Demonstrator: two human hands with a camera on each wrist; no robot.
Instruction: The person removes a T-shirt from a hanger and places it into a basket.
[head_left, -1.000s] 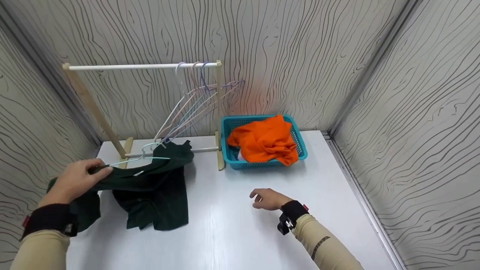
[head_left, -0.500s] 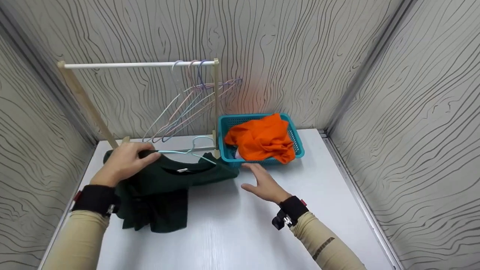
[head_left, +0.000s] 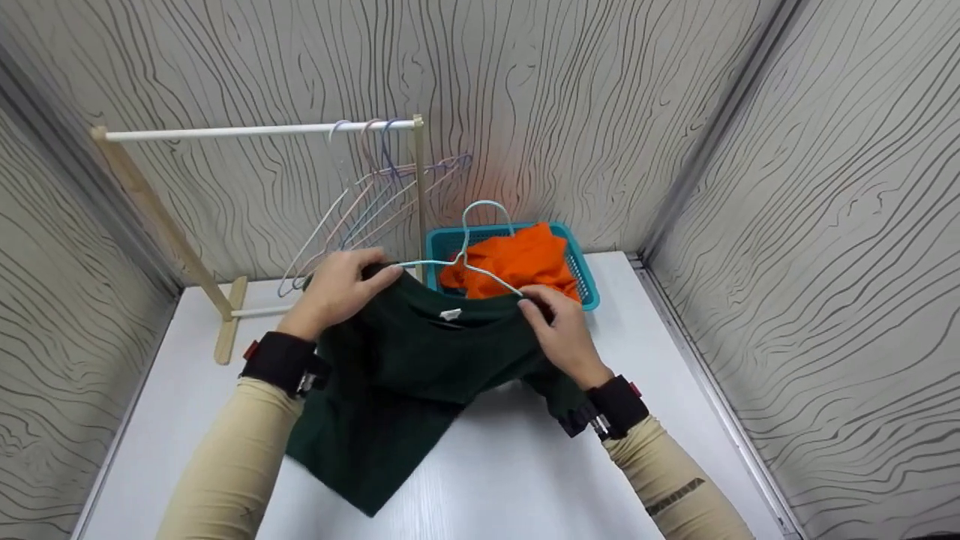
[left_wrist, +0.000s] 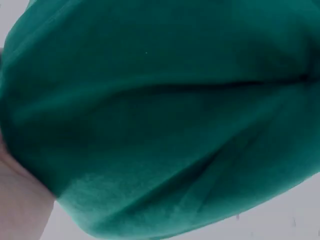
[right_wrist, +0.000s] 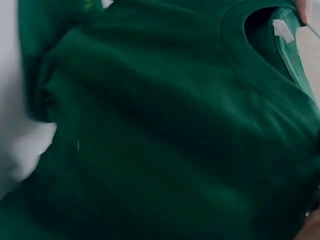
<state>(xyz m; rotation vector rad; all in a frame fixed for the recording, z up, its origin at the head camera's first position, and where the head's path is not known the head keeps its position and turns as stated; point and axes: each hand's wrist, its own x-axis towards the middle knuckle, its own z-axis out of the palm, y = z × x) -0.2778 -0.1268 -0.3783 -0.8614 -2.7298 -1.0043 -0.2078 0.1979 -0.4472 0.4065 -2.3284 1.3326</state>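
A dark green T-shirt [head_left: 435, 360] hangs between my two hands, its neckline and white label [head_left: 451, 314] turned up in the head view. A light blue hanger [head_left: 463, 259] sits in it, the hook standing above the collar and the ends hidden in the shoulders. My left hand [head_left: 337, 289] grips one shoulder along with the hanger's arm. At the other shoulder, my right hand [head_left: 561, 334] pinches cloth and hanger between thumb and fingers. Green cloth [left_wrist: 160, 125] fills most of the left wrist view; the right wrist view shows the collar [right_wrist: 235, 30] and shirt front.
Behind the shirt, a teal basket [head_left: 590, 289] with an orange garment [head_left: 525, 259] stands against the back wall. To the left is a rack with a white rail [head_left: 225, 133], where several hangers [head_left: 337, 217] hang at the right end. The white table [head_left: 480, 480] lies below.
My left hand has carried the shirt and hanger to the right, in front of the basket. My right hand, free before, has taken hold of the other shoulder.
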